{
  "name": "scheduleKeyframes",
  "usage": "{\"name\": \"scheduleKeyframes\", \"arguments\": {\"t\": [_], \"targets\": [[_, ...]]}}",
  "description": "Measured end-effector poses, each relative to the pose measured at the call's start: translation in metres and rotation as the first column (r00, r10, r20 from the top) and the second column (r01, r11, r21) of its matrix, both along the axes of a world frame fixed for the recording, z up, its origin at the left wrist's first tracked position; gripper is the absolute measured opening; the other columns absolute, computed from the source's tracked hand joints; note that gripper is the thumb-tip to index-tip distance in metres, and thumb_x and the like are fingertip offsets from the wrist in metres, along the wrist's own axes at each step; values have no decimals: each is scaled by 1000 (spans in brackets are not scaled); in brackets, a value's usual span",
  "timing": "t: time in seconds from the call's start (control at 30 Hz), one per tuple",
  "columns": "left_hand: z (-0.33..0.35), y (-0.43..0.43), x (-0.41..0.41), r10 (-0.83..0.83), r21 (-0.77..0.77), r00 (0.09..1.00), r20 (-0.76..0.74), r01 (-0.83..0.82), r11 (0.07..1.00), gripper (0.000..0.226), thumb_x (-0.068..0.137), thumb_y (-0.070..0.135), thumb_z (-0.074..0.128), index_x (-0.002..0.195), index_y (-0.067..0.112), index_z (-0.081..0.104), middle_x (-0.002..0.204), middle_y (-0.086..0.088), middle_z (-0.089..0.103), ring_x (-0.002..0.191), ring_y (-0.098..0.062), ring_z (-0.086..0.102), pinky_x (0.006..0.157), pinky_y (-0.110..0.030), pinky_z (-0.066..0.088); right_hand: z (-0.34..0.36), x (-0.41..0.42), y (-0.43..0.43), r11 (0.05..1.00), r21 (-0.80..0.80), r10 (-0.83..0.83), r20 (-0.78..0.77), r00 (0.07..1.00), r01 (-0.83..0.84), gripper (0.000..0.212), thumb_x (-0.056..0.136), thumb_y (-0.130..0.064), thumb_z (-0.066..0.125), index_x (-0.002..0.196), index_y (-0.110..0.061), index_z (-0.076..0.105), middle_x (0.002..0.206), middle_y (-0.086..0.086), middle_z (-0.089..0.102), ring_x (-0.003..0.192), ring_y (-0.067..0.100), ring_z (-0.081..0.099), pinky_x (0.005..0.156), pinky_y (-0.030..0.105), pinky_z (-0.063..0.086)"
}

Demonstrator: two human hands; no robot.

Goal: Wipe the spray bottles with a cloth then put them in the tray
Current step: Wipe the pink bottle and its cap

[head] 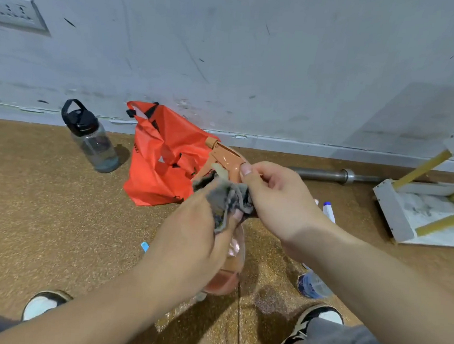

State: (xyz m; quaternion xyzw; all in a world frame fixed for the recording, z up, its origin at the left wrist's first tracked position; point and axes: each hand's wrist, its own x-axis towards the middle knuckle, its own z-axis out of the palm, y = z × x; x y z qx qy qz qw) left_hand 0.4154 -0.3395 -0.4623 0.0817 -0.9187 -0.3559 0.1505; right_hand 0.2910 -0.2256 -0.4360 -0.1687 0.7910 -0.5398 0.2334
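An orange spray bottle [228,276] with an orange trigger head hangs in the air between my hands above the floor. My left hand [191,239] grips its neck through a grey cloth [225,198]. My right hand [275,199] pinches the top of the trigger head with thumb and fingers, close against the cloth. A second spray bottle [313,284], clear with a blue label and white nozzle, lies on the floor under my right forearm, mostly hidden. A white tray [391,207] sits on the floor at the right.
A red plastic bag [162,162] lies near the wall with a dark water bottle [94,138] to its left. A steel bar [333,175] runs along the wall. Yellow-legged furniture [436,165] stands in the tray. My shoes [42,304] are at the bottom.
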Motion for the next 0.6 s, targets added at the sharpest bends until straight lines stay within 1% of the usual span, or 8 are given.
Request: {"name": "scheduleKeyframes", "arguments": {"t": [0.03, 0.1, 0.2, 0.27, 0.3, 0.43, 0.53, 0.6], "targets": [[1, 0, -1, 29, 68, 1000, 9, -30, 997, 21, 102, 46, 45, 103, 32, 61, 92, 13, 65, 91, -1, 62, 79, -17, 47, 0, 1, 0, 1000, 1, -5, -2, 1000, 5, 30, 102, -46, 58, 88, -23, 72, 87, 13, 74, 88, 35, 70, 88, 53, 59], [3, -2, -4, 45, 395, 996, 79, -73, 916, 41, 102, 55, 42, 97, 24, 69, 85, -1, 72, 80, -6, 65, 75, -31, 51, 1, -1, 1, 1000, -18, -18, -12, 1000, 17, 28, 97, -48, 58, 90, -25, 74, 87, 10, 75, 88, 36, 70, 87, 57, 59], [4, -5, -12, 97, 802, 955, 281, -289, 522, 35, 105, 41, 53, 88, 29, 82, 95, -5, 81, 82, -6, 74, 83, -29, 55, 5, -6, 3, 999, -44, -21, 26, 999, 22, 30, 103, -38, 58, 89, -17, 73, 76, 4, 68, 68, 22, 59, 71, 44, 56], [1, -8, -20, 160, 897, 917, 366, -394, 200, 33, 103, 28, 55, 88, 18, 83, 103, -9, 81, 88, -15, 77, 93, -38, 56, 7, -9, 5, 998, -47, -30, 81, 996, 34, 30, 107, -31, 55, 91, -11, 71, 77, 5, 64, 68, 17, 56, 66, 34, 51], [-1, -9, -21, 190, 909, 907, 375, -400, 117, 36, 103, 23, 52, 88, 13, 82, 102, -11, 81, 88, -19, 77, 96, -41, 55, 7, -9, 5, 998, -44, -36, 102, 994, 41, 31, 107, -30, 54, 93, -9, 71, 79, 6, 65, 68, 16, 57, 64, 30, 52], [-5, -15, -19, 313, 860, 859, 405, -474, 189, 44, 105, 26, 48, 82, 14, 84, 93, -9, 81, 87, -24, 75, 103, -48, 50, 7, -8, 4, 997, -27, -61, 170, 984, 67, 31, 108, -32, 51, 103, -8, 71, 86, 10, 72, 69, 17, 63, 65, 28, 58], [-4, -20, -18, 423, 777, 799, 427, -563, 281, 30, 105, 35, 52, 102, 14, 73, 98, -6, 79, 95, -23, 71, 93, -42, 50, 9, -8, 4, 997, -19, -63, 199, 978, 68, 32, 109, -32, 49, 105, -8, 71, 76, 1, 72, 61, 10, 64, 60, 22, 59], [0, -21, -16, 452, 704, 789, 416, -594, 389, 34, 106, 42, 52, 110, 12, 67, 104, -8, 74, 91, -17, 64, 81, -38, 46, 11, -9, 5, 996, -22, -77, 218, 973, 83, 33, 109, -32, 49, 106, -8, 71, 71, -3, 71, 55, 5, 64, 58, 21, 58]]}}
